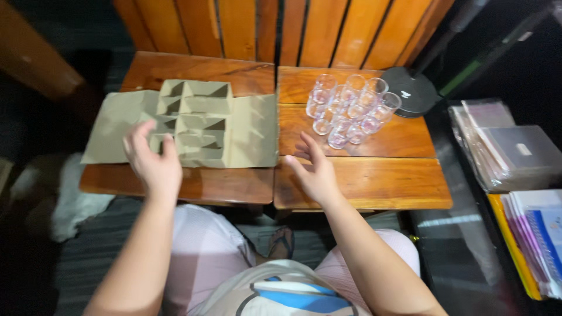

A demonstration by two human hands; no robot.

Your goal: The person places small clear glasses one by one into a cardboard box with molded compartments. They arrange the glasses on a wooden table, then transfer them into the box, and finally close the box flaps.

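Observation:
A flattened brown cardboard box with divider cells [202, 120] lies on the left wooden table [228, 187]. My left hand [151, 164] hovers over the cardboard's near left part, fingers spread, holding nothing. My right hand [315, 172] is over the right wooden table [380, 181], open with fingers apart, just right of the cardboard's edge. A cluster of several clear drinking glasses [351, 108] stands upright on the far part of the right table, beyond my right hand and apart from it.
A black round lamp base [413, 90] with a pole stands at the right table's far corner. Stacked plastic sleeves [509, 152] and notebooks [535, 234] lie at the right. Orange wooden slats [281, 29] rise behind the tables. My knees are below the tables' near edge.

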